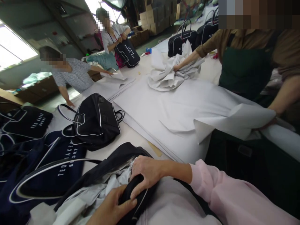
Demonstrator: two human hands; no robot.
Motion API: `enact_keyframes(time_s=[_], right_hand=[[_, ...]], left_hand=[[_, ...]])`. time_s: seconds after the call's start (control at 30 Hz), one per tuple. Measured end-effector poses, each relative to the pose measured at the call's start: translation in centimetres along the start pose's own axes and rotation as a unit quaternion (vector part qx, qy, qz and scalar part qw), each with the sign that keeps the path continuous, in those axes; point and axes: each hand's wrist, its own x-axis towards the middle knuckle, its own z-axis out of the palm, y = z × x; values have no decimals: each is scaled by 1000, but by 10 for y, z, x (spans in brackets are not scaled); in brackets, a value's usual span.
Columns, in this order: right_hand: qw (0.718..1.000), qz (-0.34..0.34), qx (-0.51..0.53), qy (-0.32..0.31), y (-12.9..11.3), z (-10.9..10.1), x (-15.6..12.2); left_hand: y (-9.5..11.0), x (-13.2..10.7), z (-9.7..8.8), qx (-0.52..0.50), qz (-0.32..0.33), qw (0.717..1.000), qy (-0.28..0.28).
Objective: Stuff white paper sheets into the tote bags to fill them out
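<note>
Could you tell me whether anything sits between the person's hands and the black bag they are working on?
Nothing visible does. The right hand and left hand already grip the black bag's open edge, with white stuffing paper showing inside it.

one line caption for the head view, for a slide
Both hands, left hand and right hand, grip a paper-stuffed black bag beside a stack of white paper sheets.
</note>
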Motion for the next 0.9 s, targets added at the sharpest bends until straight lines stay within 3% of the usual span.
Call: enact_keyframes(time_s=[0.13, 0.23, 0.33, 0.43, 0.5, 0.57, 0.67, 0.77, 0.83, 0.9], right_hand=[[991, 46, 22, -126, -4, 4, -4], [991, 38, 43, -125, -10, -2, -7], [983, 67, 147, -89, -9, -16, 2], [974, 110, 198, -27, -11, -31, 32], [984, 67, 167, 2, -23, -34, 61], [991, 0, 129, -19, -42, -28, 94], [986, -58, 91, -129, -69, 2, 140], [966, -68, 19, -251, -86, 44, 167], [954, -56, -37, -291, -94, 65, 171], [954, -35, -54, -292, -97, 77, 169]], left_hand=[[-3, -33, -6, 98, 59, 991, 65], [-16, -73, -14, 131, 105, 975, 143], [-38, -115, -15, 149, 85, 947, 271], [-67, -142, -7, 141, 35, 898, 416], [-86, -150, 2, 139, 0, 849, 510], [-100, -150, 13, 137, -38, 807, 572], [-111, -144, 28, 103, -89, 800, 584], [-116, -140, 41, 77, -150, 803, 571], [-119, -141, 50, 57, -194, 801, 564], [-124, -140, 57, 20, -209, 811, 546]])
